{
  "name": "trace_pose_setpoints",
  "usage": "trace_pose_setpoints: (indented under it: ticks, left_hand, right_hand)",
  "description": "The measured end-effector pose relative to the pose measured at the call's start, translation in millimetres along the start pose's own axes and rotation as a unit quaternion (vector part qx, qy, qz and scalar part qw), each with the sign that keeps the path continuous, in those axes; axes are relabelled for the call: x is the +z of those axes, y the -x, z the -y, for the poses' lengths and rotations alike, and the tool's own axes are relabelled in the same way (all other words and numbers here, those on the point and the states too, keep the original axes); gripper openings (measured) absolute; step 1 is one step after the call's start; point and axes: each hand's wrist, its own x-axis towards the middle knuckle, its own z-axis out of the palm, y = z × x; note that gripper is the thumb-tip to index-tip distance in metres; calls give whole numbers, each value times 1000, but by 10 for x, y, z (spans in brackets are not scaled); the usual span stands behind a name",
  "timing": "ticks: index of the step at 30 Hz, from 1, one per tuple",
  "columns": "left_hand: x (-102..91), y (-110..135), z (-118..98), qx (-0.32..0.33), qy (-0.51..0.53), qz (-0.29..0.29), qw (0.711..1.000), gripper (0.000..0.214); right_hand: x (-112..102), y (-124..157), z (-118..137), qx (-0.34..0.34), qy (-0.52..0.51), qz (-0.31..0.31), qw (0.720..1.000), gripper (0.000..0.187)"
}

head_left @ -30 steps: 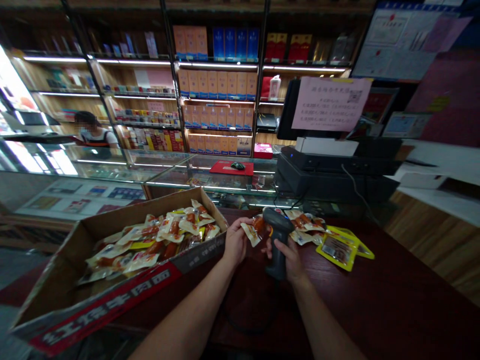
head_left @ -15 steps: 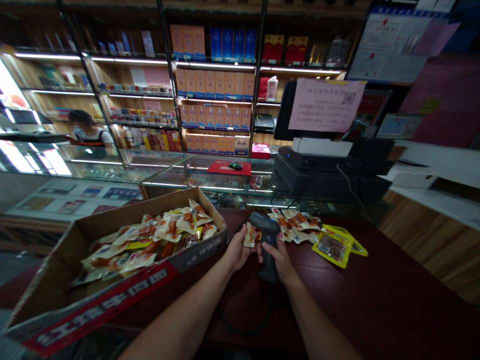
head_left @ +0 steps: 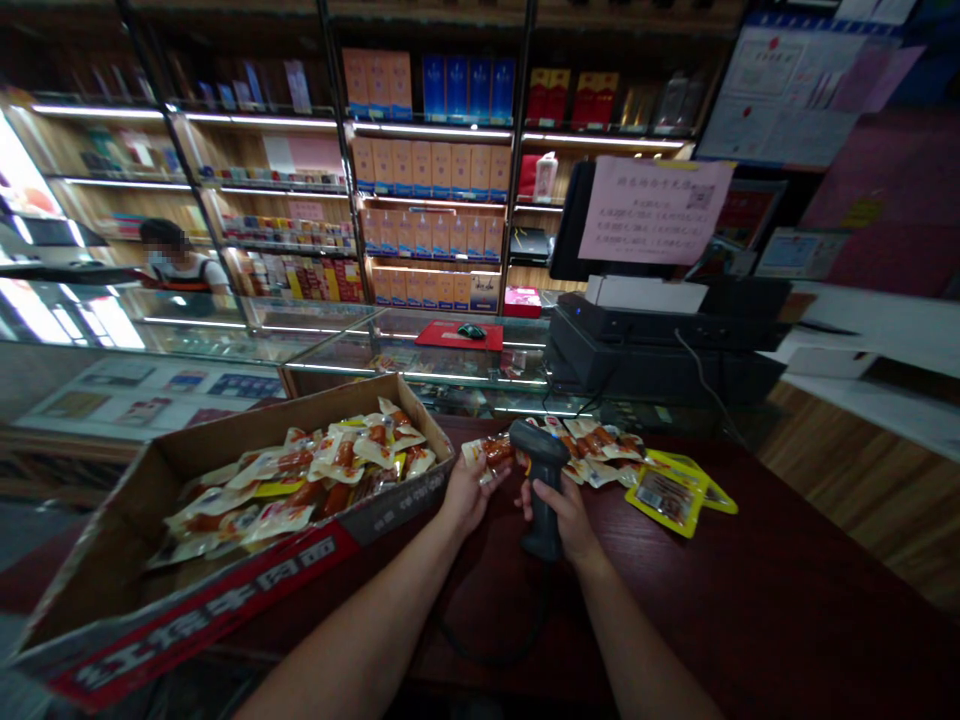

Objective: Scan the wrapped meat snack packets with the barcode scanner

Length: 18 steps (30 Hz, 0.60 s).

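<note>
My right hand (head_left: 559,510) is wrapped round the grip of a dark grey barcode scanner (head_left: 541,455), held upright above the dark red table. In my left hand (head_left: 469,497) is a wrapped sausage (head_left: 491,452), a brown snack in a clear and cream packet, just left of the scanner head. Behind the scanner lies a pile of similar wrapped sausages (head_left: 600,440). To their right are yellow-edged snack packets (head_left: 667,495). A long open cardboard box (head_left: 225,600) with a red printed side stands left of my hands, holding many more packets.
Behind the table runs a glass display counter (head_left: 345,345) with a mouse (head_left: 471,331) on a red mat. A monitor with a pink notice (head_left: 652,210) stands at the right. Boxed goods (head_left: 431,168) line the back shelves. A person (head_left: 180,265) is at the far left.
My left hand has moved slightly left with the sausage, away from the scanner, so more of the packet shows. The scanner has shifted a little to the right.
</note>
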Motion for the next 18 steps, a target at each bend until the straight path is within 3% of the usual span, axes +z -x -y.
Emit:
trace_pose_setpoints:
  ticks: [3, 12, 18]
  left_hand:
    - [-5, -9, 4, 16, 6, -9, 1000, 34]
    - [0, 42, -33, -31, -118, -22, 992, 43]
    - [-3, -2, -23, 39, -64, 34, 997, 35]
  right_hand:
    - [-24, 0, 35, 9, -10, -13, 1000, 28]
    - [-46, 1, 35, 5, -12, -26, 1000, 29]
    - [-40, 7, 56, 7, -20, -16, 1000, 35]
